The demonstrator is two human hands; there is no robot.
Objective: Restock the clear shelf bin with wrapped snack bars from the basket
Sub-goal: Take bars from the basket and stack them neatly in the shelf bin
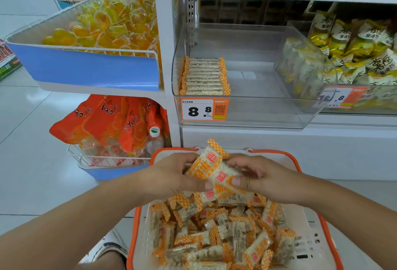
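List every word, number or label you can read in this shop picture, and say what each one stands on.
"8.8": orange-framed price tag on the front of the clear shelf bin; its small print and QR code are unreadable.
".8": neighbouring price tag; the leading digits are distorted.
Red square seals on the wrapped snack bars held by the left hand and right hand: too small to read.
Chinese characters on the yellow snack bags and orange bags: not clearly legible.

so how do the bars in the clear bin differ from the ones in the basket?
The bars in the clear bin stand in one neat row against its left wall; the bars in the basket lie in a loose, jumbled heap. The bin row is small, the basket heap far larger. Both share orange-checked wrapper ends.
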